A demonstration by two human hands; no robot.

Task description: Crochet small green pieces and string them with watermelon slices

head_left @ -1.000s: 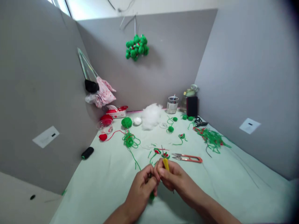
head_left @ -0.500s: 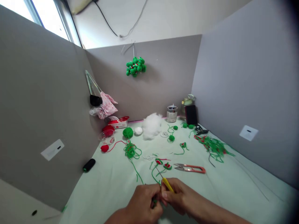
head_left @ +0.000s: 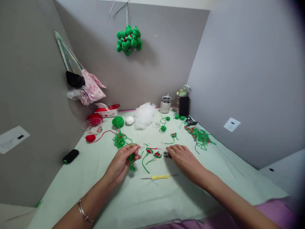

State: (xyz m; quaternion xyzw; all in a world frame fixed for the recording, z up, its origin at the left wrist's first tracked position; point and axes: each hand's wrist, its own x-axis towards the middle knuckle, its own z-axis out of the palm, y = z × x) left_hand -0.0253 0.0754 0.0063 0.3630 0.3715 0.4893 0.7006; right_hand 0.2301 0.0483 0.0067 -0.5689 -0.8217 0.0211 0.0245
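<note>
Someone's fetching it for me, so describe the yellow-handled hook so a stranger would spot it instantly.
Start at the pale green tablecloth, then find the gap between the left hand and the right hand. Nearer the viewer than the two small red-and-green pieces, the hook lies sideways. Its yellow grip, with a thin shaft at each end, sets it apart.

Soft, even light; shadow beside hanging green bundle; top-right corner dark, blurred.
</note>
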